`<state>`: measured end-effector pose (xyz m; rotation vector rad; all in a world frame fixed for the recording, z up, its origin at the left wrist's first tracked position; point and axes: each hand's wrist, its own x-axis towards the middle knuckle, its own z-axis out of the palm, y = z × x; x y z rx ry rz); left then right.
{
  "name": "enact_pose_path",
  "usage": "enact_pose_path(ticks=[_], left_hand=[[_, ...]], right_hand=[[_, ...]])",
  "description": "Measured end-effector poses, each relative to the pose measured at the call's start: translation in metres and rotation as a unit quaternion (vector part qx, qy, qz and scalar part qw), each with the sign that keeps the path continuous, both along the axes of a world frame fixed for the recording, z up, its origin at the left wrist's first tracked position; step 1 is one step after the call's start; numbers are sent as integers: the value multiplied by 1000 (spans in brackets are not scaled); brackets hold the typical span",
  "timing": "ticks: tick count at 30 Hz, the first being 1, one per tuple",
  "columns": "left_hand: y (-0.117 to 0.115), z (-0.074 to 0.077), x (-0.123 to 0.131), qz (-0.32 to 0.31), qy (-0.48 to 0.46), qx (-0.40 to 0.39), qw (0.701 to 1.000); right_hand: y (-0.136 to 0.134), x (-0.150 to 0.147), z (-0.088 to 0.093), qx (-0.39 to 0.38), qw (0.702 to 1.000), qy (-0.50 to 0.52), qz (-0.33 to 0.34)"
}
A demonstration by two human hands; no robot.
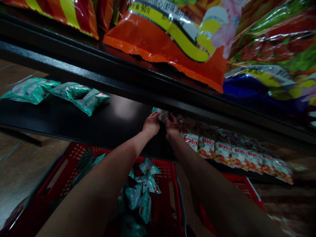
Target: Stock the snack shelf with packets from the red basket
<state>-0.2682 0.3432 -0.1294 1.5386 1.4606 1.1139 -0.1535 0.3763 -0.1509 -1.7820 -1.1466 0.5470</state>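
On the lower black shelf [128,121], a small teal and white snack bag [163,115] is gripped between my two hands, its upper part partly hidden by the shelf above. My left hand [151,125] has its fingers closed on the bag's left side. At the bag's right side my right hand [172,125] is closed on it, close to rows of white and red snack bags [223,153]. Several teal snack bags [90,100] lie at the shelf's left end. Below my arms, a red basket [170,177] holds many more teal bags [145,204].
Just above my hands runs the dark edge of the upper shelf [98,77], with large orange snack bags [168,49] and a blue one [251,85] on it. Another red basket [243,184] is beneath the shelf at right. Tiled floor [14,168] shows at left.
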Motion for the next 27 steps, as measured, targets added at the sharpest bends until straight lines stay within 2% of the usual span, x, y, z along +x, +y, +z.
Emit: enact_pose_path(ticks=[9,18,27], left_hand=[[2,-3,2,-17,40,4,999],[0,-4,-1,-16,56,1,998],[-2,-1,-8,-22,62,0,998]], right_hand=[[-14,-9,10,-19,999,-33,-30],[-10,-5,3,-21,997,-62,-35],[-10,-9,5,-32,994,-97,-34]])
